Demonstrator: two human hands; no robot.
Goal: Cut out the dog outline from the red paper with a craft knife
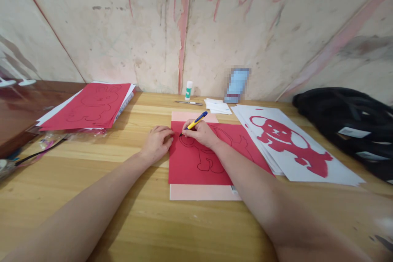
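The red sheet (184, 170), marked with a dark line drawing, lies over a pink sheet (199, 192) on the wooden table (135, 229), and the right hand (201, 133) pinches a yellow and blue pen (196, 121), its tip at the drawing's upper left. The left hand (157, 142) rests at the sheet's left edge, fingers loosely bent; whether they grip it I cannot tell. Beyond stands a glue stick (188, 91), with a red paper pile (92, 106) to the left and white papers (294, 172) to the right.
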